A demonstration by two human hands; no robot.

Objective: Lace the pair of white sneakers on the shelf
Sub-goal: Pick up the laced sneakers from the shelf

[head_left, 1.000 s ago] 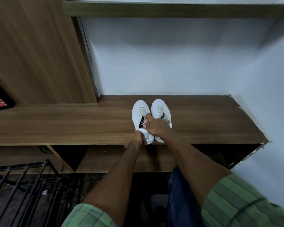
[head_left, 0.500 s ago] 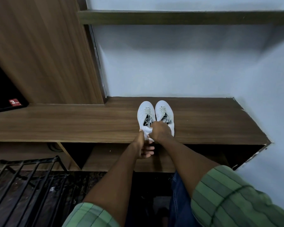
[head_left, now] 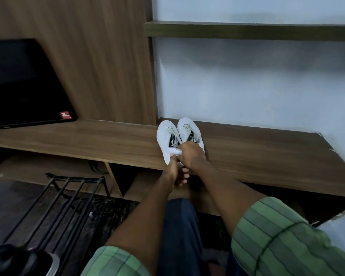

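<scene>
Two white sneakers stand side by side, toes toward the wall, on the wooden shelf (head_left: 257,156). The left sneaker (head_left: 166,136) has its heel at the shelf's front edge; the right sneaker (head_left: 188,129) is partly covered. My left hand (head_left: 174,172) holds the left sneaker's heel from below, thumb on top. My right hand (head_left: 191,155) is curled over the heels of both shoes, gripping at the laces and collar; what exactly its fingers pinch is hidden.
A dark screen (head_left: 24,84) with a red sticker stands at the left on the shelf. A black metal rack (head_left: 68,198) sits on the floor at lower left. A wood panel (head_left: 100,56) rises behind; an upper shelf (head_left: 247,31) crosses above.
The camera view swung to the left and down, bringing the dark screen into sight. My left hand dropped from the heel's side to under the shelf edge; the right hand stayed on the shoes.
</scene>
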